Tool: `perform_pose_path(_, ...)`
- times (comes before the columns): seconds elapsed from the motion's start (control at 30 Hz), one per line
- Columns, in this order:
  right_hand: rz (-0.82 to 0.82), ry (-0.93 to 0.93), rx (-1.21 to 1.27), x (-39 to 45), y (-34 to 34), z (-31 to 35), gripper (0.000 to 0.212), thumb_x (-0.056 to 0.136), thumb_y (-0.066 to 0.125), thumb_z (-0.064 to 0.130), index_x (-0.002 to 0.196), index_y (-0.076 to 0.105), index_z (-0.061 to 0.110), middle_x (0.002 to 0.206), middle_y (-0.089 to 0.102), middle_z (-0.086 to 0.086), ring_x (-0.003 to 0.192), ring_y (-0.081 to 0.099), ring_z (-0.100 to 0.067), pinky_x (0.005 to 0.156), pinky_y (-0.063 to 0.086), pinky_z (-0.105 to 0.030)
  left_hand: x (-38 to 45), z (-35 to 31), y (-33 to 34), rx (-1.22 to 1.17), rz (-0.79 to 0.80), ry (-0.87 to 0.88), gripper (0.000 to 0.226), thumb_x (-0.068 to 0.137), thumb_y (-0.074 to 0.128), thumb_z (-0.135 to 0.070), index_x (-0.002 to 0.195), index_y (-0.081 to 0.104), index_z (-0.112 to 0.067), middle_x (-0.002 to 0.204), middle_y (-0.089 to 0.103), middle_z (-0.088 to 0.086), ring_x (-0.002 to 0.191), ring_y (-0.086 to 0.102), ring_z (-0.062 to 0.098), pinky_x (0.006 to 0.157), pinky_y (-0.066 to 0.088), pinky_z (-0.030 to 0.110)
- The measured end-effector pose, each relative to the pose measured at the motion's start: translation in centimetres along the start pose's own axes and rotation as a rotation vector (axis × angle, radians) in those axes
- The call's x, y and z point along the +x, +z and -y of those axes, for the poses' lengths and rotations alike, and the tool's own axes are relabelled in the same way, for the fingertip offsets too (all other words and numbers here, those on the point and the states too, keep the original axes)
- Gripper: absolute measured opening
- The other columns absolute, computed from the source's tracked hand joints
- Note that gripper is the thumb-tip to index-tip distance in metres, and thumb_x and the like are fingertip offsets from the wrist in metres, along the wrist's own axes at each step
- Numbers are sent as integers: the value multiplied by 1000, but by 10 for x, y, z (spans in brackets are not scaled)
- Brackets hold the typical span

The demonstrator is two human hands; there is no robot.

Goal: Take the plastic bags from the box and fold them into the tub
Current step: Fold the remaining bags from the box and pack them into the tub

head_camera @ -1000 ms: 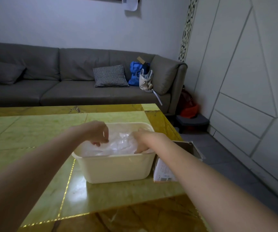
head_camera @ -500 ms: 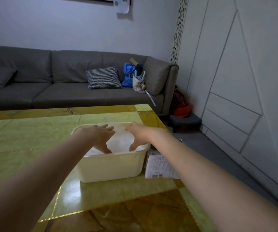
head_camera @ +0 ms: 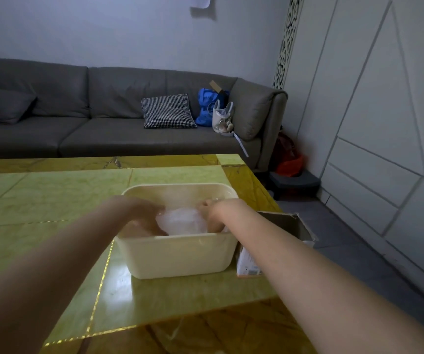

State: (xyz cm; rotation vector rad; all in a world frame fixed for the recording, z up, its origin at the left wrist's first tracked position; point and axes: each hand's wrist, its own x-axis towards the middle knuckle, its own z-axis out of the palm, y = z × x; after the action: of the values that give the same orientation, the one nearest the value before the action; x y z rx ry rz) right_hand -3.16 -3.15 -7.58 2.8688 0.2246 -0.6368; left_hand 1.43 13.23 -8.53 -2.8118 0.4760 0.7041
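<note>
Pressing down into the cream tub (head_camera: 177,254), both hands work a crumpled clear plastic bag (head_camera: 181,222) that sits inside it, near the front wall. The left hand (head_camera: 142,213) reaches in from the left side of the bag and the right hand (head_camera: 212,213) from the right, each touching it; the fingers dip below the rim and blur, so I cannot tell whether they grip the bag or merely push it flat. This looks like the folding and tucking step for one bag. The next move probably calls for flattening it against the tub floor, then turning to the cardboard box (head_camera: 282,226), which stands on the desk (head_camera: 52,200) just beside the tub on its right, for another bag. The box is partly behind the right forearm and its inside is out of sight, so how many bags remain cannot be judged.
</note>
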Motion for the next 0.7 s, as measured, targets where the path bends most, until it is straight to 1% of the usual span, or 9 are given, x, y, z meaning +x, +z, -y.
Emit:
perform_pose_path(0.07, 5, 7, 3, -2, -3, -5, 72, 91, 54, 15, 150, 14, 8, 154, 20, -12, 135, 33, -32, 104, 39, -39, -14, 6, -12, -99, -16, 11, 89, 76, 62, -59, 147, 21, -22, 148, 33, -1, 135, 35, 22, 110, 28, 34)
perform_pose_path(0.13, 13, 3, 38, -8, -8, -9, 71, 89, 61, 22, 148, 22, 10, 149, 28, -11, 129, 40, -32, 101, 43, -41, -29, 11, -23, -199, -89, 36, 77, 78, 64, -52, 141, 34, -20, 142, 42, 0, 130, 41, 21, 108, 31, 33)
perform_pose_path(0.23, -16, 7, 178, -25, -17, -18, 75, 85, 69, 27, 145, 28, 12, 144, 37, -9, 124, 46, -30, 100, 44, -44, -49, 8, -34, -231, -382, 132, 42, 86, 62, -34, 122, 56, -12, 126, 58, 5, 115, 54, 20, 97, 40, 30)
perform_pose_path(0.3, -105, 4, 367, -42, -22, -26, 60, 87, 65, 18, 140, 39, 9, 135, 49, -11, 113, 55, -27, 93, 50, -40, -59, -9, -39, -226, -570, 209, 26, 90, 58, -22, 112, 62, -9, 119, 62, 6, 111, 56, 20, 91, 42, 28)
perform_pose_path(0.37, -215, 37, 519, -58, -25, -38, 31, 92, 55, 8, 122, 56, -2, 113, 64, -18, 89, 65, -25, 76, 56, -32, -66, -33, -43, -259, -650, 324, 21, 91, 56, -16, 110, 63, -9, 117, 63, 6, 109, 57, 19, 90, 43, 26)
perform_pose_path(0.43, -236, 125, 571, -69, -22, -53, 22, 93, 47, 1, 107, 60, -10, 93, 69, -22, 68, 64, -26, 68, 55, -31, -69, -60, -43, -269, -616, 447, 24, 90, 57, -17, 113, 61, -12, 120, 62, 4, 109, 57, 17, 92, 45, 27)
perform_pose_path(0.5, -157, 214, 598, -82, -11, -67, 20, 95, 45, 3, 103, 59, -9, 80, 67, -19, 60, 60, -24, 65, 54, -31, -68, -90, -39, -224, -524, 533, 31, 89, 59, -24, 119, 59, -17, 125, 58, 1, 113, 53, 16, 95, 44, 29)
perform_pose_path(0.63, 35, 249, 601, -86, 22, -81, 28, 92, 57, 30, 109, 60, 7, 96, 64, -10, 90, 65, -25, 83, 53, -36, -59, -125, -30, -49, -412, 580, 44, 83, 66, -35, 124, 56, -27, 127, 48, 1, 114, 46, 18, 96, 42, 30)
perform_pose_path(0.7, 91, 239, 703, -84, 33, -78, 25, 89, 60, 29, 105, 61, 10, 93, 62, -8, 86, 61, -24, 74, 50, -32, -56, -129, -28, 26, -442, 571, 42, 81, 67, -38, 122, 57, -31, 126, 44, -1, 115, 40, 20, 97, 41, 33)
